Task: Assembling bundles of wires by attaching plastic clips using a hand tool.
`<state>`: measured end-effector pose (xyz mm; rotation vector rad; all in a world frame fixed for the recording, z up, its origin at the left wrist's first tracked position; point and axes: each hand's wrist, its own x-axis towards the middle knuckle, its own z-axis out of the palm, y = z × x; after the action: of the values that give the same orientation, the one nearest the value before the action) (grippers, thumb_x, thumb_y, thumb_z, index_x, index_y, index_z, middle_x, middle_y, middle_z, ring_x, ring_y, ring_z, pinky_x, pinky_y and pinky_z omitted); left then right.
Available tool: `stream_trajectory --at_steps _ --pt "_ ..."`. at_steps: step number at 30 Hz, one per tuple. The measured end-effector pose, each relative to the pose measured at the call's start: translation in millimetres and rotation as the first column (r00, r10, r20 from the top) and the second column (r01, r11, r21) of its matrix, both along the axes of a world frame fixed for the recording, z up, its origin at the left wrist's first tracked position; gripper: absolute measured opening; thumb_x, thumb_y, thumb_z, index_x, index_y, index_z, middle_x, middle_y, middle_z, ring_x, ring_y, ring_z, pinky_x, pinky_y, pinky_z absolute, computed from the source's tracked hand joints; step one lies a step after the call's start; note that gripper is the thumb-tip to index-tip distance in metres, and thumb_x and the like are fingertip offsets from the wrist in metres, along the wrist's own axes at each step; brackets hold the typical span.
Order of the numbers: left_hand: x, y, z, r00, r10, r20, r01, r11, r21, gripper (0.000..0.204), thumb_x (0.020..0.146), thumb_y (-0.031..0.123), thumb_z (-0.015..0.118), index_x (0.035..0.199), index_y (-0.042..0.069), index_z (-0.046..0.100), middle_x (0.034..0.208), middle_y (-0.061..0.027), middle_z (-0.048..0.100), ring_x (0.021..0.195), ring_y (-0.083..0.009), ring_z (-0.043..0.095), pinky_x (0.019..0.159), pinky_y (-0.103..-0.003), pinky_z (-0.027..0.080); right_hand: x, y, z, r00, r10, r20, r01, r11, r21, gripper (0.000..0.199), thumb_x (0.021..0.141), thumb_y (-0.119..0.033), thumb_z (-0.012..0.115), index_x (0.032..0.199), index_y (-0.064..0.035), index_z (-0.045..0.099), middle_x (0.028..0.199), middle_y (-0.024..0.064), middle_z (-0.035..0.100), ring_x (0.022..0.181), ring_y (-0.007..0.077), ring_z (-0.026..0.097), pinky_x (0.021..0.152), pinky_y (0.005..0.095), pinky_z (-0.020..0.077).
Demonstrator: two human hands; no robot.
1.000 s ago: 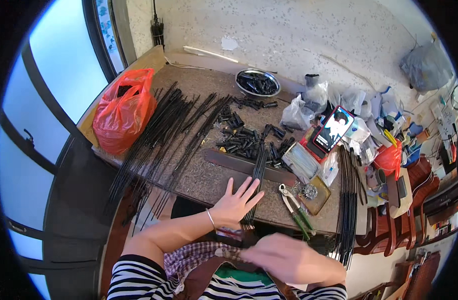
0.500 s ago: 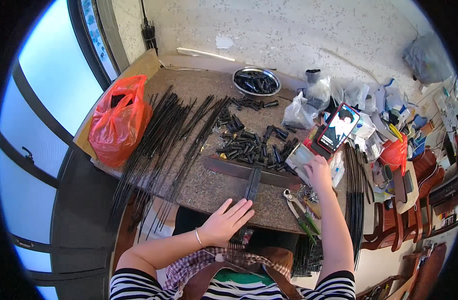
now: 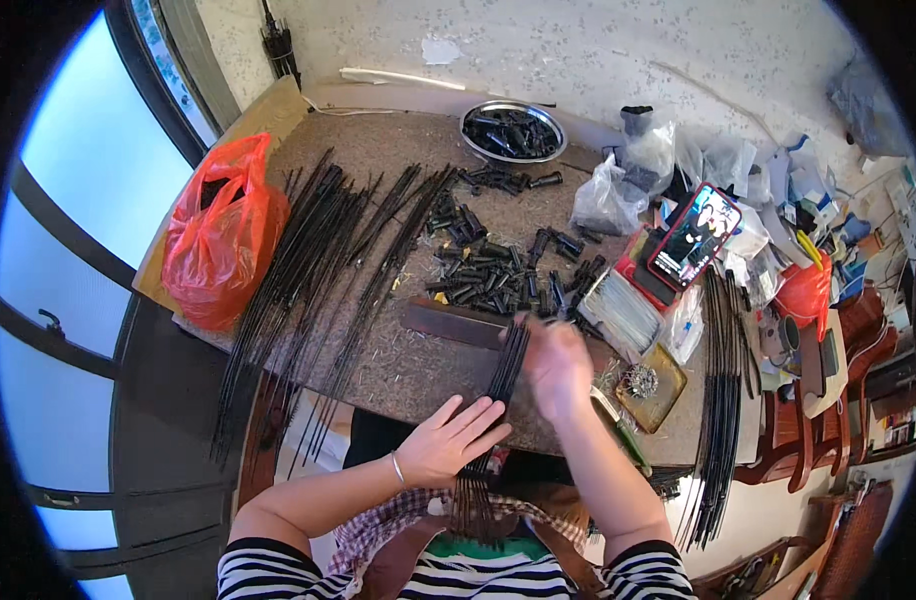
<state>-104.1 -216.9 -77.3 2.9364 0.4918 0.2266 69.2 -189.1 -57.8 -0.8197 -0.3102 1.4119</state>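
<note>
My left hand (image 3: 456, 440) lies with fingers stretched out across a bundle of thin black rods (image 3: 508, 365), near the table's front edge. The rods' far ends rest at a long dark bar (image 3: 453, 322), and their near ends hang toward my lap. My right hand (image 3: 560, 362) is smeared by motion right beside the far ends; whether its fingers hold anything is hidden. Beyond the bar is a heap of short black tubular parts (image 3: 493, 285). Green-handled pliers (image 3: 633, 445) lie partly behind my right forearm.
More black rods (image 3: 308, 260) lie at left beside a red plastic bag (image 3: 223, 250). A metal bowl (image 3: 563, 150) of black parts stands at the back. On the right are a clear box of thin pale strips (image 3: 623, 312), a small tray (image 3: 683, 385) with metal bits, and a phone (image 3: 695, 235).
My right hand has moved left from the clear box to the far ends of the rods. My left hand stays on the bundle. The whole view has shifted slightly.
</note>
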Motion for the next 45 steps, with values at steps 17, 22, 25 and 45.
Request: stream_trajectory --at_steps 17,22,25,45 --pt "-3 1 -7 0.996 0.06 0.069 -0.061 0.998 0.005 0.054 0.062 0.025 0.046 0.109 0.002 0.034 0.116 -0.0204 0.026 0.107 -0.031 0.028 0.087 -0.038 0.024 22 18 0 -0.287 -0.494 0.821 -0.749 0.65 0.13 0.01 0.063 -0.006 0.048 0.072 -0.0021 0.046 0.084 0.0079 0.053 0.084 0.0223 0.049 0.075 0.0333 0.0393" --pt "-9 -2 -4 0.998 0.038 0.056 -0.04 0.999 0.031 0.052 0.066 0.03 0.044 0.109 0.002 0.034 0.116 -0.0204 0.026 0.107 -0.031 0.028 0.087 -0.037 0.024 15 19 -5 -0.289 -0.577 0.764 -0.756 0.627 0.188 0.012 0.063 -0.005 0.049 0.075 -0.0022 0.047 0.083 0.0079 0.053 0.081 0.0225 0.05 0.073 0.0322 0.0407" --pt "-10 -3 0 0.996 0.064 0.062 -0.056 0.99 -0.13 0.062 0.063 0.039 0.048 0.11 0.002 0.032 0.117 -0.0194 0.025 0.108 -0.0303 0.026 0.088 -0.037 0.023 11 16 0 -0.245 -0.568 0.786 -0.75 0.624 0.218 0.009 0.068 -0.005 0.046 0.077 -0.0014 0.046 0.083 0.0091 0.053 0.079 0.023 0.051 0.071 0.0301 0.0409" --pt "-21 2 -7 0.997 0.061 0.055 -0.061 0.998 -0.002 0.071 0.056 0.04 0.054 0.112 0.003 0.031 0.12 -0.0144 0.024 0.111 -0.025 0.024 0.087 -0.035 0.023 37 23 26 -0.509 -0.169 0.844 -0.118 0.985 0.126 0.019 0.062 -0.012 0.055 0.077 -0.0008 0.053 0.079 0.0117 0.049 0.076 0.0269 0.045 0.068 0.0334 0.0373"
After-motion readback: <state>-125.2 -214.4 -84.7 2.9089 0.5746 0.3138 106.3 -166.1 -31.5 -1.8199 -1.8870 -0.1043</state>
